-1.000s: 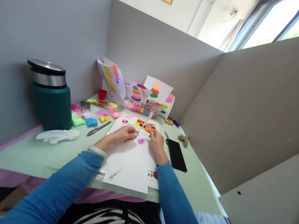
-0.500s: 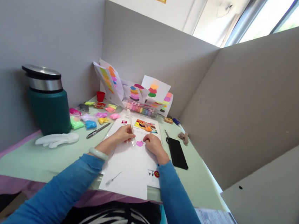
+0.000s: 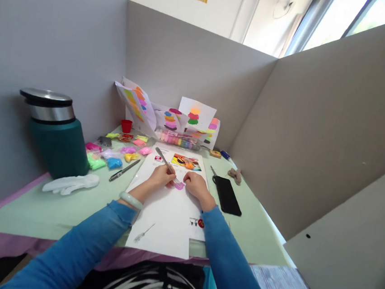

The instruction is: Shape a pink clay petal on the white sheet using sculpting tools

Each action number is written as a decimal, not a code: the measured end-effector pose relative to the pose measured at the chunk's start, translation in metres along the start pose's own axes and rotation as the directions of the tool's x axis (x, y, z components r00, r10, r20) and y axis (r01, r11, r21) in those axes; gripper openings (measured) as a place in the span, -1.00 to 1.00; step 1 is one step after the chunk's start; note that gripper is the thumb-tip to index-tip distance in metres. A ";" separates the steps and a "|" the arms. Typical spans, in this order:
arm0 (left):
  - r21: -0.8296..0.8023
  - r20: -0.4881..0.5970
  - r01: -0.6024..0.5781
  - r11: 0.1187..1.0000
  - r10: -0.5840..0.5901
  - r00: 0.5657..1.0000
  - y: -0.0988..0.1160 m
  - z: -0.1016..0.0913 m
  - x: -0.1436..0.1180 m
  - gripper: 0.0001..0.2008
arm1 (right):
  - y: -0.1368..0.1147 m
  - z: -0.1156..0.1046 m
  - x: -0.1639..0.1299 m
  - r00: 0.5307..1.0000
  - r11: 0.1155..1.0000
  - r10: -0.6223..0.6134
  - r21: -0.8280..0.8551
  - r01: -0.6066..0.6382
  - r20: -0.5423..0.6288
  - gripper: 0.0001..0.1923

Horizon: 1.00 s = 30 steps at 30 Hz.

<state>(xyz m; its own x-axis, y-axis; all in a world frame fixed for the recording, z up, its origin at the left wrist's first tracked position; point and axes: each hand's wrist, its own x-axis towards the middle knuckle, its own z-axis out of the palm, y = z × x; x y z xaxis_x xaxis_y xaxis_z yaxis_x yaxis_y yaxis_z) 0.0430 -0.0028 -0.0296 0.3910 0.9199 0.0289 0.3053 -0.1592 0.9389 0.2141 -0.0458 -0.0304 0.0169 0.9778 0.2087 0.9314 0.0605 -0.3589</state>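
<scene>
My left hand (image 3: 162, 176) is closed around the handle of a fork (image 3: 162, 157), which slants down to the right. Its tines rest on or just over a small, flat piece of pink-purple clay (image 3: 180, 186) lying on white paper (image 3: 162, 223). On the other side of the clay, my right hand (image 3: 195, 184) has its fingers curled in beside the edge. Whether those fingertips pinch anything is hidden. Beyond both hands, a lump of orange clay (image 3: 189, 165) sits on the printed picture (image 3: 177, 160) of the sheet.
To the left stand a teal flask (image 3: 58, 145), a white glove (image 3: 71, 183), a pen (image 3: 123, 170) and several bags of coloured clay (image 3: 114, 163). A black pouch (image 3: 227, 196) lies right of the paper. Colour-swatch sheets (image 3: 197, 113) lean at the back against the grey partition (image 3: 194, 58).
The fork has turned in my left hand, and its tines have moved right, onto or over the pink-purple clay. My right hand has stayed beside the clay. The view has shifted slightly.
</scene>
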 end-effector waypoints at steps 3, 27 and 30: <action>0.078 -0.046 0.010 0.997 -0.006 0.999 0.001 0.001 -0.002 -0.88 | -0.001 0.000 0.000 1.000 1.000 0.004 0.000 -0.004 0.006 -0.74; 0.401 -0.195 0.075 0.913 0.005 0.981 0.008 -0.009 -0.008 -0.86 | 0.005 -0.007 -0.004 0.990 0.998 -0.052 0.047 0.046 0.129 -0.79; 0.410 -0.232 0.101 0.907 -0.004 0.973 0.006 -0.013 -0.007 -0.86 | 0.004 -0.009 -0.004 0.988 0.998 -0.050 0.050 0.043 0.145 -0.78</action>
<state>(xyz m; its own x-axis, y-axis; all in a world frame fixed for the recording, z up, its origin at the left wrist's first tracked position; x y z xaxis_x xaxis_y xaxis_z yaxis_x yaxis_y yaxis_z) 0.0312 -0.0052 -0.0195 0.1780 0.9785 0.1043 0.6721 -0.1983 0.7135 0.2211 -0.0511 -0.0247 -0.0826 0.9923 0.0922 0.9118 0.1126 -0.3948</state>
